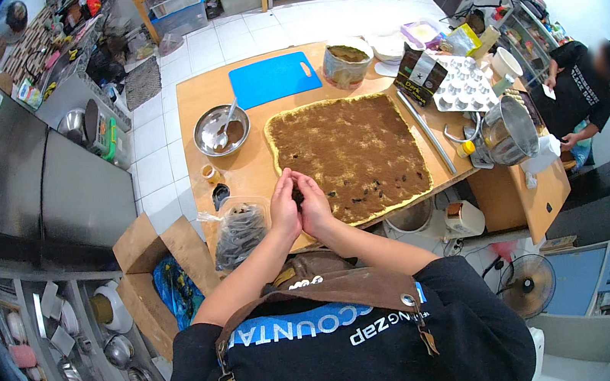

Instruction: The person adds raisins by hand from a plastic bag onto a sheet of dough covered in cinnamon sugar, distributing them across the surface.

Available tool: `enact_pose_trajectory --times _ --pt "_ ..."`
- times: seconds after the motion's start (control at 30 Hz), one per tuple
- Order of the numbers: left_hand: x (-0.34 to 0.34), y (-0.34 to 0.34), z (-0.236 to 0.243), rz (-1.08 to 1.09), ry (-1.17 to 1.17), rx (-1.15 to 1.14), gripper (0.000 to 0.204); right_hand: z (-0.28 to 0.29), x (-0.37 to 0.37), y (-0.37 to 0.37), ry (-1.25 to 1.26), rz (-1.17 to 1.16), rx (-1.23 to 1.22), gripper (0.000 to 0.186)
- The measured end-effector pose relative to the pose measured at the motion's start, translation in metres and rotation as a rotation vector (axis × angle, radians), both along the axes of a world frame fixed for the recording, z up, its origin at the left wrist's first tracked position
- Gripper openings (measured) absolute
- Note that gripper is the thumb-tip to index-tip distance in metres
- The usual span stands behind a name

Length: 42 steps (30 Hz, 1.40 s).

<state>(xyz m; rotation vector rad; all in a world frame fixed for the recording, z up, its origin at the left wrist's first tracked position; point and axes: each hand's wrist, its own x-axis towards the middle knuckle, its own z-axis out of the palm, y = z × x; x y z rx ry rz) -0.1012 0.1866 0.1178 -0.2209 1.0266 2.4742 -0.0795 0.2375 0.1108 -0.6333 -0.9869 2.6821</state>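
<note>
My left hand [284, 207] and my right hand [314, 205] are cupped together, fingertips meeting, around small dark pieces [298, 196] mostly hidden between the palms. They are over the lower left part of a flat rectangle of dough [350, 154] covered in brown powder, with pale yellow edges and scattered dark bits along the lower part. Left of my hands, a clear plastic container [241, 233] holds a bag of dark pieces. Above that stand a small orange-and-white jar [211, 175] and a steel bowl [221, 130] with a spoon and brown powder in it.
The wooden table [191, 82] also bears a blue board [274, 79], a tub [347, 68], a metal rod [427, 132], egg cartons [461, 85] and a mixer bowl [509, 129]. A cardboard box [136, 251] stands at left. A co-worker [577, 93] is at the right.
</note>
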Motion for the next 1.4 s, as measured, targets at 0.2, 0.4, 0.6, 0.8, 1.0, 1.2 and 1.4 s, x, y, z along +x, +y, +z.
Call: enact_pose_trajectory --times 0.2,0.4,0.6,0.8,1.0,1.2,1.4 --pt "0.009 0.017 0.01 -0.166 0.106 -0.146 0.045 -0.005 0.007 0.034 -0.061 -0.022 -0.574 0.028" --pt "0.002 0.024 0.011 0.042 0.026 -0.066 0.048 0.012 0.001 0.048 -0.028 -0.155 -0.465 0.012" --pt "-0.021 -0.002 -0.122 -0.328 -0.222 0.622 0.033 0.018 -0.001 0.024 0.013 0.136 0.695 0.017" --pt "-0.005 0.012 -0.028 -0.183 -0.435 0.485 0.024 0.011 0.0 0.034 0.063 0.04 1.163 0.014" --pt "-0.01 0.01 -0.03 -0.11 -0.533 0.536 0.023 0.016 -0.002 0.033 0.085 -0.015 0.521 0.013" --pt "-0.014 0.008 -0.053 -0.102 -0.455 0.489 0.025 0.01 -0.006 0.046 0.151 0.033 -0.207 0.01" --pt "-0.008 0.005 -0.021 -0.121 -0.468 0.545 0.029 0.012 -0.002 0.083 0.169 0.161 -0.429 0.014"
